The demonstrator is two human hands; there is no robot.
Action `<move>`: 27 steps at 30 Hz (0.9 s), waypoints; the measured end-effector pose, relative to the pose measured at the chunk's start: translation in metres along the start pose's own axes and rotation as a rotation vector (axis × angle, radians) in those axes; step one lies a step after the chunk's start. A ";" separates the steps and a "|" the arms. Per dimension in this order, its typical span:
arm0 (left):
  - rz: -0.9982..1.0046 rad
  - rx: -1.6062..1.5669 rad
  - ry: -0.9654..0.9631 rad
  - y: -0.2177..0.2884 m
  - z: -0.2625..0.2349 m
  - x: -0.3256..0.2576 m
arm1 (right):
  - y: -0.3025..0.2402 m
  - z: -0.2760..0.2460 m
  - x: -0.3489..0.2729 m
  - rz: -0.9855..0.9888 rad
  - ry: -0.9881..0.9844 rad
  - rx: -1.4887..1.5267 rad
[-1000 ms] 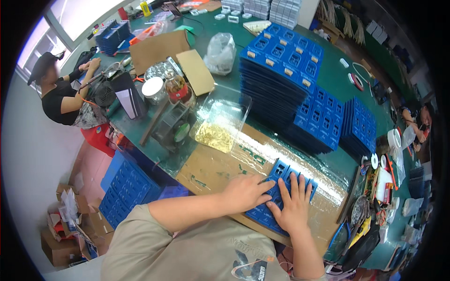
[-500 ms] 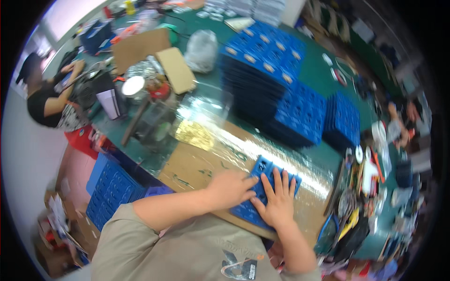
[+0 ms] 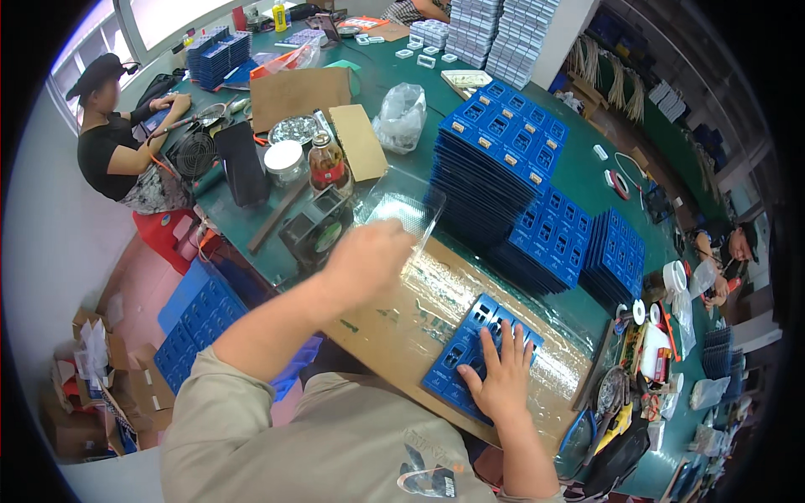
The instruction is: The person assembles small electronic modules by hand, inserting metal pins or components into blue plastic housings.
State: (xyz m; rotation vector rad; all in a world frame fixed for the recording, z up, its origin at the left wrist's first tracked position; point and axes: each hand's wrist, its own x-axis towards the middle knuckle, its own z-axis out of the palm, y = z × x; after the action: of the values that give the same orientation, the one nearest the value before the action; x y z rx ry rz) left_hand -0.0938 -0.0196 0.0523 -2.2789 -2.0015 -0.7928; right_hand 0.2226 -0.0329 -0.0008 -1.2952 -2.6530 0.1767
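My right hand (image 3: 501, 375) lies flat with fingers spread on a blue panel (image 3: 453, 356) with cut-out windows, which rests on a brown cardboard sheet (image 3: 394, 323). Away to the left, my left hand (image 3: 373, 258) is over the far left end of the cardboard, next to a clear plastic tray (image 3: 426, 201). Motion smears that hand and its fingertips are hidden, so what it holds, if anything, does not show. The small gold pieces seen earlier in that spot are covered by the hand.
Tall stacks of blue panels (image 3: 478, 180) stand beyond the cardboard on the green table (image 3: 402, 63). A bottle (image 3: 327, 163), a white-lidded jar (image 3: 285, 159) and a dark metal bar (image 3: 277, 218) lie left. Tools, including yellow-handled ones (image 3: 616, 427), crowd the right. A person (image 3: 126, 142) sits at far left.
My left hand has left the blue panel and moved left and away to where the gold pieces lay. My right hand stays on the panel. The view has shifted slightly.
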 end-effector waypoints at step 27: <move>-0.185 0.317 -0.698 -0.033 0.047 0.042 | 0.004 0.010 -0.002 0.032 0.031 0.060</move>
State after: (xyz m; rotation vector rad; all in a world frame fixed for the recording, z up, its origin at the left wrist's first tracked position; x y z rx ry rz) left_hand -0.1048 0.0407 0.0170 -2.3889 -2.3764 0.3838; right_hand 0.2252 -0.0325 -0.0113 -1.3121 -2.5819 0.2365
